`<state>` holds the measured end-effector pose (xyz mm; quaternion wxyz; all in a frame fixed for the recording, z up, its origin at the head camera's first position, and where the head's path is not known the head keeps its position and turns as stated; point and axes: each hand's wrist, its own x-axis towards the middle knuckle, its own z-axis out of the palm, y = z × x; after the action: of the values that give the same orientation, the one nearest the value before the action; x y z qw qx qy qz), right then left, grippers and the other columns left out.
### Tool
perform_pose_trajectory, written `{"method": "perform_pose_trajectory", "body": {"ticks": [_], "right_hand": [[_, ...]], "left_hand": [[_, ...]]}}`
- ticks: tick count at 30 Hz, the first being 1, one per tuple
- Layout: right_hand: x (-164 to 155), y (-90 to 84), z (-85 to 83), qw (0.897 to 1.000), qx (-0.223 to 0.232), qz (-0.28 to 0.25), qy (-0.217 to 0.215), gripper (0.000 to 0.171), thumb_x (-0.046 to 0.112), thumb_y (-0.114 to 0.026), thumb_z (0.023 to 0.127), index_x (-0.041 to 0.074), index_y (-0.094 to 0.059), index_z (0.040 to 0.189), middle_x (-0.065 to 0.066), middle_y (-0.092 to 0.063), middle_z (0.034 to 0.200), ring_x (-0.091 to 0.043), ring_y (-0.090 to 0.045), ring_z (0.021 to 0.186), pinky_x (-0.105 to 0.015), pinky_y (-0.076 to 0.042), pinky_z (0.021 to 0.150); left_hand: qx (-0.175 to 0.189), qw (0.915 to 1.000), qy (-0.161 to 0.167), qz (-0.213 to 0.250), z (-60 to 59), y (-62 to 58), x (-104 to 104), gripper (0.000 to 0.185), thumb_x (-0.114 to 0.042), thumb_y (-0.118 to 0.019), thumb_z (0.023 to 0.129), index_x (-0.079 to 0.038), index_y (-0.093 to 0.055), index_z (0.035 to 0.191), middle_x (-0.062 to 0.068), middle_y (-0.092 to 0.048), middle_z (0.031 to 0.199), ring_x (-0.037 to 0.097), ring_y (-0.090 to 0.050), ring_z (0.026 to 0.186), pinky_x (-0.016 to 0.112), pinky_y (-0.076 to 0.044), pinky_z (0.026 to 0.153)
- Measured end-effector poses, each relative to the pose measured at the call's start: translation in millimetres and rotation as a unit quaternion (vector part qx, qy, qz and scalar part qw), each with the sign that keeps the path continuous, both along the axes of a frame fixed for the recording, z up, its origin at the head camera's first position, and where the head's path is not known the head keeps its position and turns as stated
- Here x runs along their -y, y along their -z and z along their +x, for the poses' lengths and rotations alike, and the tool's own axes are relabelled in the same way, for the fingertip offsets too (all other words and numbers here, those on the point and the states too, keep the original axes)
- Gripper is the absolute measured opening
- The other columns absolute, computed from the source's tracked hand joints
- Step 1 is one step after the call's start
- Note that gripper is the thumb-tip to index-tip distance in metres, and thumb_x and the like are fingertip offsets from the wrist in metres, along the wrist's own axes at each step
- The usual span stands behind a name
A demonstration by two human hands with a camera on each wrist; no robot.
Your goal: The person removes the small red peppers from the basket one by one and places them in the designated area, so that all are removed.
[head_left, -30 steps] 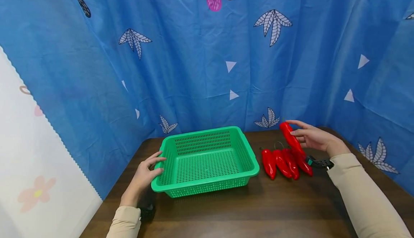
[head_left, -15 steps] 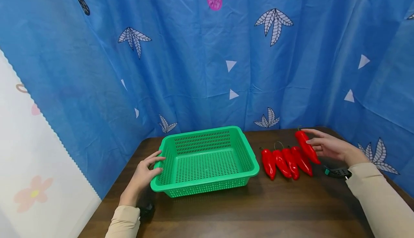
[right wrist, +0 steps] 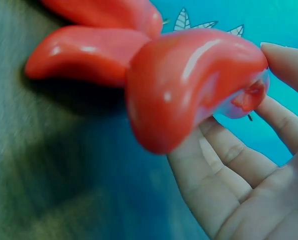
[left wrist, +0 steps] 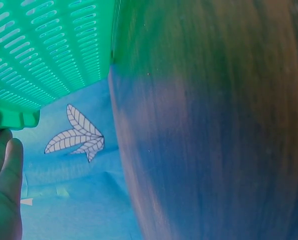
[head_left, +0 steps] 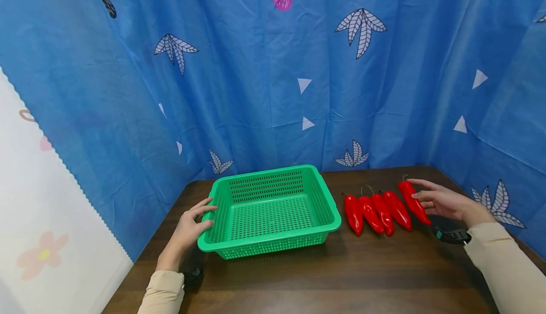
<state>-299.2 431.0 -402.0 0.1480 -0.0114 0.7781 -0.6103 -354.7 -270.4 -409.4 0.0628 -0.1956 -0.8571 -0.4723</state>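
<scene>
My right hand point(head_left: 443, 201) pinches a glossy red chili pepper point(head_left: 413, 199) at the right of the table, thumb on one side and fingers on the other. Its thin stem points away from me, and its pointed end is close over the wood. In the right wrist view the pepper point(right wrist: 184, 85) overlaps a neighbouring red pepper point(right wrist: 79, 52) behind it. At the left, my left hand point(head_left: 187, 228) grips the left rim of a green plastic basket point(head_left: 273, 244), with fingers over the edge. The left wrist view shows fingers point(left wrist: 10, 170) right below the basket's rim point(left wrist: 11, 119).
Several red peppers point(head_left: 370, 215) lie side by side between the basket and my right hand. All stand on a dark wooden table point(head_left: 298, 285). A blue patterned curtain point(head_left: 256, 91) hangs behind it, and a white cloth point(head_left: 55, 200) hangs at the left.
My right hand has carried the pepper rightward and down, from above the row to beside its right end. The left hand and basket have stayed put.
</scene>
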Motion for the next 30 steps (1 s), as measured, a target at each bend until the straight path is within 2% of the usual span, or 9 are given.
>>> {"method": "perform_pose_trajectory", "body": {"ticks": [3,7,9,11,14,22,30], "right_hand": [[-2,5.5,-0.1,0.999,0.005,0.031,0.016,0.07,0.026,-0.049,0.105,0.017,-0.009,0.162,0.01,-0.057,0.12,-0.015,-0.067,0.103,-0.037,-0.058,0.093],[-2,10.0,2.0,0.997,0.007,0.066,0.029,0.08,0.029,-0.051,0.104,0.004,0.002,0.16,-0.014,-0.053,0.134,-0.018,-0.066,0.105,-0.044,-0.057,0.096],[-1,10.5,3.6,0.996,0.007,0.078,0.032,0.083,0.03,-0.051,0.104,0.002,0.004,0.159,-0.029,-0.045,0.142,-0.019,-0.065,0.105,-0.048,-0.056,0.097],[0,10.9,4.2,0.995,0.007,0.089,0.035,0.084,0.031,-0.051,0.104,0.001,0.005,0.158,-0.038,-0.034,0.147,-0.021,-0.065,0.106,-0.051,-0.055,0.098],[2,12.0,3.5,0.994,0.01,0.105,0.035,0.086,0.034,-0.051,0.103,0.001,0.006,0.158,-0.041,-0.022,0.152,-0.023,-0.064,0.107,-0.056,-0.053,0.099],[8,14.1,1.3,0.99,0.018,0.136,0.039,0.087,0.035,-0.055,0.102,-0.002,0.002,0.157,-0.043,-0.026,0.148,-0.027,-0.065,0.107,-0.058,-0.055,0.094],[13,7.8,-0.2,0.98,0.013,0.193,0.05,0.089,0.034,-0.059,0.1,-0.006,-0.003,0.155,-0.045,-0.025,0.143,-0.047,-0.058,0.114,-0.057,-0.057,0.088]], "left_hand": [[-0.002,1.0,0.001,-0.001,-0.6,-0.1,0,0.041,0.002,-0.061,0.09,0.0,-0.064,0.131,0.017,-0.038,0.159,0.043,-0.027,0.151,0.059,-0.037,0.115],[-0.002,1.0,-0.001,-0.004,-0.7,-0.1,0,0.04,0.001,-0.061,0.09,0.0,-0.064,0.131,0.017,-0.039,0.159,0.042,-0.027,0.15,0.059,-0.037,0.115],[-0.002,1.0,-0.001,-0.005,-0.8,-0.1,-1,0.04,0.001,-0.061,0.09,-0.001,-0.064,0.131,0.017,-0.039,0.159,0.042,-0.027,0.15,0.059,-0.037,0.115],[-0.001,1.0,0.001,-0.004,-0.7,-0.2,0,0.04,0.001,-0.061,0.091,-0.001,-0.064,0.131,0.017,-0.038,0.159,0.042,-0.027,0.151,0.059,-0.037,0.115],[-0.001,1.0,0.003,-0.003,-0.3,0.1,0,0.04,0.0,-0.061,0.091,-0.002,-0.064,0.131,0.017,-0.038,0.159,0.042,-0.026,0.151,0.059,-0.035,0.116],[0.005,1.0,0.001,0.006,0.4,2.5,1,0.041,0.001,-0.062,0.09,-0.001,-0.064,0.131,0.016,-0.038,0.159,0.043,-0.026,0.151,0.061,-0.034,0.117],[0.011,0.9999,-0.002,0.011,1.8,0.4,0,0.041,0.001,-0.061,0.09,-0.001,-0.063,0.131,0.016,-0.037,0.16,0.042,-0.026,0.151,0.061,-0.036,0.115]]}}
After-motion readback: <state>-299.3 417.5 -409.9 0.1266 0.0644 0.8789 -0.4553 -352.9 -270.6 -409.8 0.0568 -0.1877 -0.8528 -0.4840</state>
